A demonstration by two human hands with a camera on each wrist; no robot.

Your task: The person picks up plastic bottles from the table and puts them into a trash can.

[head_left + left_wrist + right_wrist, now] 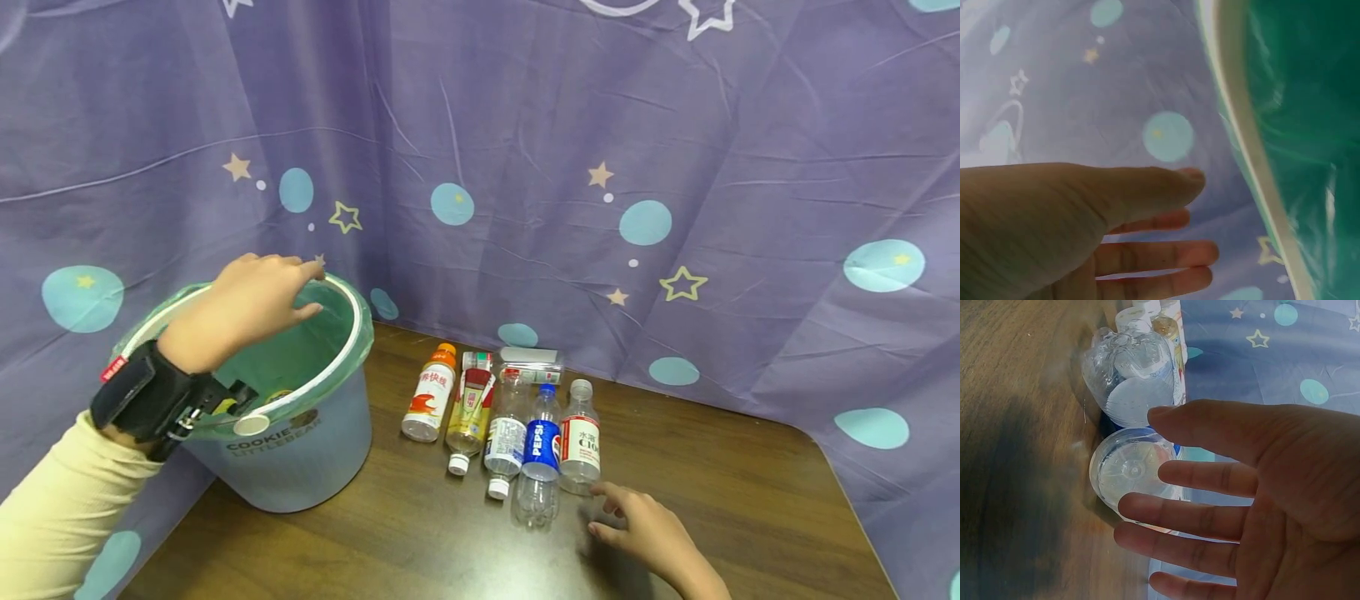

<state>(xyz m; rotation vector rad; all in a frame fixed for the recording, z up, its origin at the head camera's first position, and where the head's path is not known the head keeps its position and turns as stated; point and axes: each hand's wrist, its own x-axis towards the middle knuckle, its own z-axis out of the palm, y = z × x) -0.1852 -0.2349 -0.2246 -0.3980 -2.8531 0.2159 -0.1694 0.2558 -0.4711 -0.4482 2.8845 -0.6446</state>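
Observation:
My left hand (258,300) hovers over the rim of a light blue bucket (300,450) lined with a green bag; its fingers (1166,253) are straight and hold nothing. Several empty plastic bottles lie side by side on the wooden table (420,550). Among them are a Pepsi bottle (542,454), a clear bottle with a red and white label (579,442) and an orange-capped bottle (429,398). My right hand (637,525) is low over the table just in front of the red-and-white-label bottle (1129,472), fingers (1197,515) spread, empty, close to its base.
A purple cloth with stars and teal dots (600,167) hangs behind and around the table. The table's right edge (855,517) curves at the far corner. A small clear box (531,363) lies behind the bottles by the cloth.

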